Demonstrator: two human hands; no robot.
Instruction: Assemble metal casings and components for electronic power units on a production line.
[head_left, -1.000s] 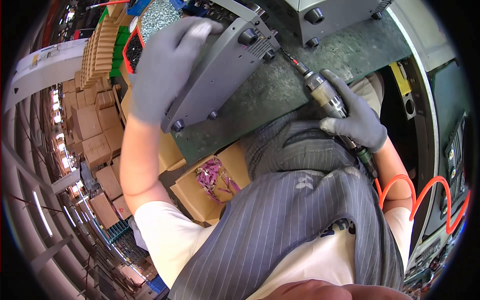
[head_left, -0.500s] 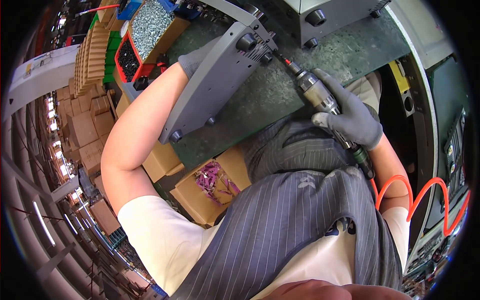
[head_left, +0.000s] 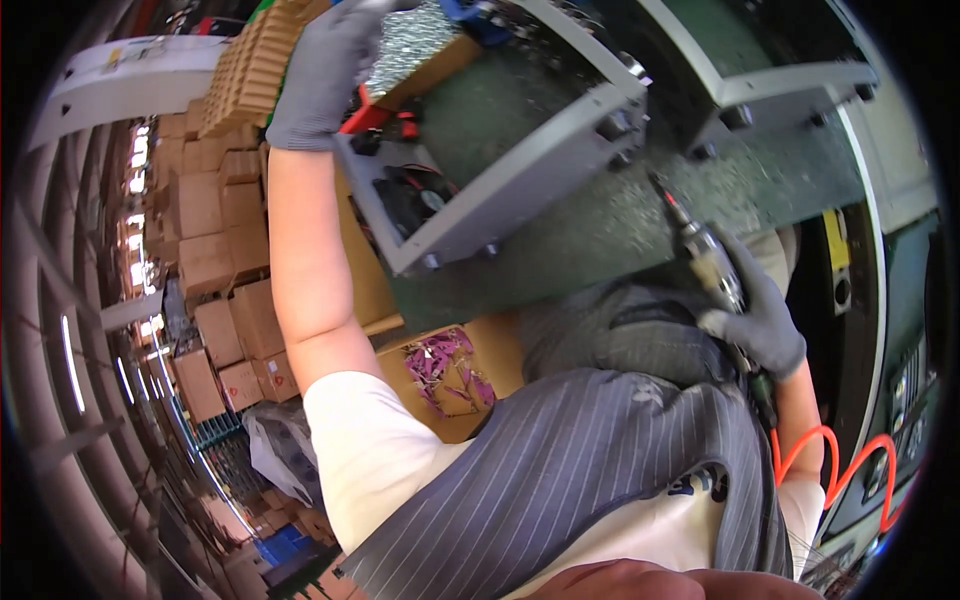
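My gloved left hand (head_left: 325, 80) is off the grey metal case (head_left: 540, 170) and reaches over the bins at the upper left; its fingers are blurred near the picture's top edge. Under and beside that hand are a red bin (head_left: 362, 112), mostly covered, and a box of silvery screws (head_left: 415, 45). The case lies on the bench with its open side showing a black fan (head_left: 415, 192) and its round black feet towards me. My gloved right hand (head_left: 765, 320) is closed around an air screwdriver (head_left: 712, 265), whose tip points at the bench to the right of the case.
Another grey case (head_left: 775, 95) stands at the back right. An orange coiled hose (head_left: 830, 440) trails from the screwdriver. Below the bench edge sits a cardboard box (head_left: 500, 345) holding purple pieces (head_left: 445, 370). Stacked brown trays (head_left: 255, 70) and cartons (head_left: 205, 210) are on the left.
My left hand has let go of the grey case and moved up and left to the bins. The case has been set down, no longer tilted up. The screwdriver's tip is farther from the case.
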